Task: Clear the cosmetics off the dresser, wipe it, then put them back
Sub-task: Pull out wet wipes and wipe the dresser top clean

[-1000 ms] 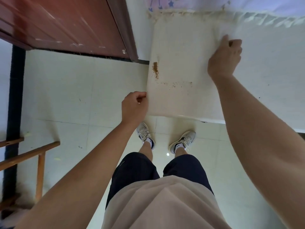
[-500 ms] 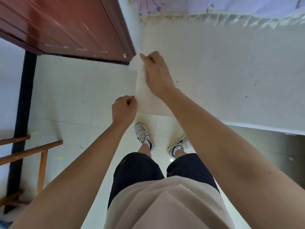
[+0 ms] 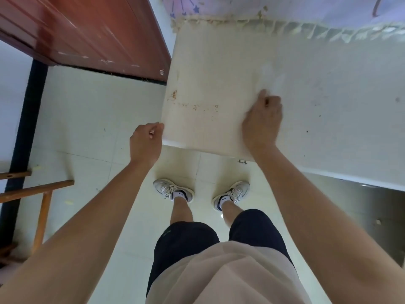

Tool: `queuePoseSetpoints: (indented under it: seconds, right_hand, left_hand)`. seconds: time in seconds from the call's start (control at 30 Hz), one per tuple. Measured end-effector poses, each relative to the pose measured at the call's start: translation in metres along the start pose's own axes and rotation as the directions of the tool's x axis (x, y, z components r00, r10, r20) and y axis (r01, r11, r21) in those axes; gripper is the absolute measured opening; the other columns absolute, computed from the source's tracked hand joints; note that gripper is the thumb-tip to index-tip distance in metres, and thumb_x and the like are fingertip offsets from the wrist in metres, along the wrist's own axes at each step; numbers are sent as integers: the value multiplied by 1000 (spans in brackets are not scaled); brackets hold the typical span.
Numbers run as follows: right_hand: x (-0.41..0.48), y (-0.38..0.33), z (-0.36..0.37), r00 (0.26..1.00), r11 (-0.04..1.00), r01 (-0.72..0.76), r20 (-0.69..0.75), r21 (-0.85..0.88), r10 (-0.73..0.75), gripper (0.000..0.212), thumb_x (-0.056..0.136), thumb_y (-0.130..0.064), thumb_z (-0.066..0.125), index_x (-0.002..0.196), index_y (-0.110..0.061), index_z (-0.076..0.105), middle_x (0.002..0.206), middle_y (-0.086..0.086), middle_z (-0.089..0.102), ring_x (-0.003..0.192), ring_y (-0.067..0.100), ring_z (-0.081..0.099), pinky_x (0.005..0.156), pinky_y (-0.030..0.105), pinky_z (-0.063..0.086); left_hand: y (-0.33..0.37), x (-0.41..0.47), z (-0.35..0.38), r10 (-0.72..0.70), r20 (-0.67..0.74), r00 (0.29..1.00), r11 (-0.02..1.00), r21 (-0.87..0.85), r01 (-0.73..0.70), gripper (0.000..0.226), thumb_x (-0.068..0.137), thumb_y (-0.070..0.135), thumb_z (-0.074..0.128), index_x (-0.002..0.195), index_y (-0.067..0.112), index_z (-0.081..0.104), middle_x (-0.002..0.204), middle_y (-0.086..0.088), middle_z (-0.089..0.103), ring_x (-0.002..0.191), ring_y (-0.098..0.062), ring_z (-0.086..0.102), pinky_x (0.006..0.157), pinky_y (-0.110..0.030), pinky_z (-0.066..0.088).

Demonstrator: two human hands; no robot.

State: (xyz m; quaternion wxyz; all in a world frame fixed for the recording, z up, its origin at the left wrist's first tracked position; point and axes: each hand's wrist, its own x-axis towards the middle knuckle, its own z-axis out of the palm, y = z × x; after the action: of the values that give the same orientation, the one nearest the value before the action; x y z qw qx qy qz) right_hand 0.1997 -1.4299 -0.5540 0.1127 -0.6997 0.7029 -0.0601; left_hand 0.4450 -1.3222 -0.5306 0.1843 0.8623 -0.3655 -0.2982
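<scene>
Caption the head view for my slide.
Curled right hand rests on the stained white dresser top; curled left hand at its corner.

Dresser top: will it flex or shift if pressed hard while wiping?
Probably stiff: the dresser top shows a straight front edge under the curled right hand. It is unlikely to shift: the left hand seems to pinch its near corner. It looks smooth, so likely slippery.

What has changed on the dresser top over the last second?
The right hand swept left to the back left corner of the dresser, then came back right, nearer the front edge. The left hand stayed curled at the front left corner.
</scene>
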Motion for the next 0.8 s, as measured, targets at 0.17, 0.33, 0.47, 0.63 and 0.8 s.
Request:
queuePoseSetpoints:
  seconds: [0.17, 0.33, 0.47, 0.63, 0.8]
  right_hand:
    - [-31, -72, 12, 948, 957, 290, 130, 15, -290, 59, 92, -7, 44, 148, 2, 28, 127, 20, 44, 108, 34, 47, 93, 38, 37]
    - [-29, -147, 22, 868, 885, 465, 188, 14, -459, 56, 87, 0, 41, 143, -2, 34, 126, 17, 43, 108, 31, 47, 95, 37, 40]
    - [-29, -178, 23, 751, 793, 596, 261, 130, -607, 47, 84, 6, 43, 128, -8, 55, 124, 14, 46, 109, 31, 48, 94, 35, 42]
    - [-36, -107, -4, 943, 847, 331, -127, 416, -307, 50, 89, 5, 42, 138, -4, 53, 112, 20, 51, 99, 32, 51, 91, 37, 46]
    - [-29, 35, -38, 926, 934, -134, -295, 332, 237, 45, 100, -9, 39, 144, 0, 42, 117, 17, 46, 104, 26, 49, 90, 7, 31]
  left_hand:
    - [-5, -1, -2, 16, 72, 997, 1000, 9, -17, 37, 102, 34, 45, 129, 16, 63, 121, -6, 62, 94, -9, 51, 86, -21, 35]
    - [-15, 3, -15, 6, 201, 980, 1000, -30, 0, 32, 100, 25, 50, 128, 19, 64, 124, -2, 62, 110, -19, 59, 99, -29, 43]
    - [-33, -5, -22, -20, 220, 975, 998, -53, 33, 32, 97, 12, 49, 121, 21, 68, 120, -2, 67, 108, -21, 61, 94, -30, 47]
    - [-39, -13, -21, -13, 206, 979, 994, -104, 35, 27, 99, 20, 46, 117, 21, 66, 111, -1, 69, 96, -18, 63, 79, -28, 48]
    - [-31, -14, -7, 32, 152, 988, 996, -89, -19, 32, 101, 26, 40, 126, 18, 58, 116, -1, 64, 98, -19, 59, 84, -34, 47]
